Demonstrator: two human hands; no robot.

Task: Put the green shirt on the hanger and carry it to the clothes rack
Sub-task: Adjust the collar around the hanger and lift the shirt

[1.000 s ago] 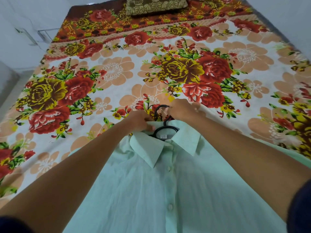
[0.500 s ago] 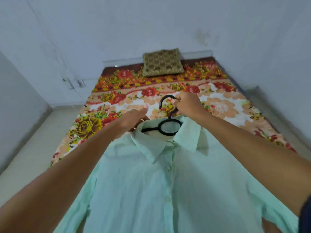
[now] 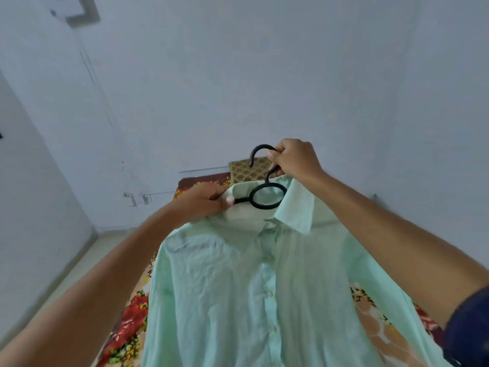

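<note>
The green shirt (image 3: 254,287) hangs on the black hanger (image 3: 267,197), lifted above the near end of the floral bed (image 3: 124,332). The right hand (image 3: 296,157) curls its fingers around the hanger's hook, while the left hand (image 3: 203,201) pinches the shirt's collar and the hanger's left arm together. A patterned pillow (image 3: 244,172) lies at the far end, against the pale wall (image 3: 264,75)
</note>
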